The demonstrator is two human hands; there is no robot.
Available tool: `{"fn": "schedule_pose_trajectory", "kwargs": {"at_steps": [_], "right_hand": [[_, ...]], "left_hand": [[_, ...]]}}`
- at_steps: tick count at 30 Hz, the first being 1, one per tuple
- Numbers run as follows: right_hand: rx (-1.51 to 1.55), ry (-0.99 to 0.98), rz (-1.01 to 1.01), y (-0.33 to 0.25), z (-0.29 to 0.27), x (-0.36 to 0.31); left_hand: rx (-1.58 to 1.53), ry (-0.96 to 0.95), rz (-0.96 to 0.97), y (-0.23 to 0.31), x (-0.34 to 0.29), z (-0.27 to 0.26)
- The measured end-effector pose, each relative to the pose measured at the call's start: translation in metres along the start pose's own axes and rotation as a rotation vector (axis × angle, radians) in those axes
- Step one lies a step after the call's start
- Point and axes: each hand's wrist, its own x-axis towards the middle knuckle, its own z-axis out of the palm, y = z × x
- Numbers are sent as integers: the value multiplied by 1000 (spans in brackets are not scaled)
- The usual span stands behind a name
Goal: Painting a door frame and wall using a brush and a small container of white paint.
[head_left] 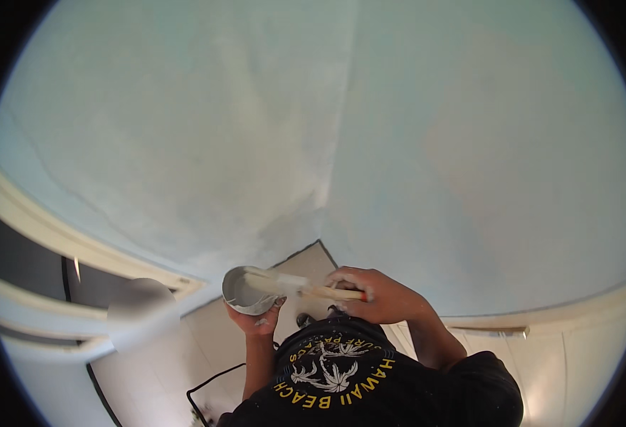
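Near the lower middle, my left hand (259,324) is closed around a round, pale grey-white container (230,286), holding it from below and the side. The container's mouth is open, and its inside and rim look coated with whitish matter. In my right hand (385,294) is a paintbrush (333,292), gripped by its wooden handle. Its pale bristle end lies over the container's mouth, slightly blurred; I cannot tell whether it touches the inside. White smears mark the fingers of both hands.
Two pale blue-green walls (412,142) meet in a corner ahead, with a greyer patch (288,225) low beside it. Cream frames (42,224) with dark panels stand at left. A blurred whitish shape (142,309) is nearby. Light floor tiles (217,331) with dark edging lie below.
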Motion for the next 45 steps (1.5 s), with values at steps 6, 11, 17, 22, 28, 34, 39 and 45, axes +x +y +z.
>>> {"fn": "schedule_pose_trajectory", "kwargs": {"at_steps": [6, 11, 17, 22, 28, 34, 39, 45], "right_hand": [[-27, 492, -91, -5, 1, -63], [72, 790, -137, -43, 21, -83], [309, 1164, -78, -46, 42, -62], [362, 1469, -344, -7, 77, -62], [544, 1777, -647, 62, 145, -61], [504, 1850, -599, 42, 175, -44], [284, 1863, -608, 15, 186, -38], [-78, 1730, -679, -42, 189, -46]], "left_hand": [[10, -222, -388, -8, 41, 13], [-101, -43, -508, -19, 37, 48], [-109, -80, -661, -7, 51, 32], [125, -100, -771, -12, 82, 24], [174, -246, -964, -31, 99, -2], [263, -187, -1077, -28, 104, -10], [228, -239, -1137, -23, 100, 9], [171, -270, -1122, -9, 93, 43]]}}
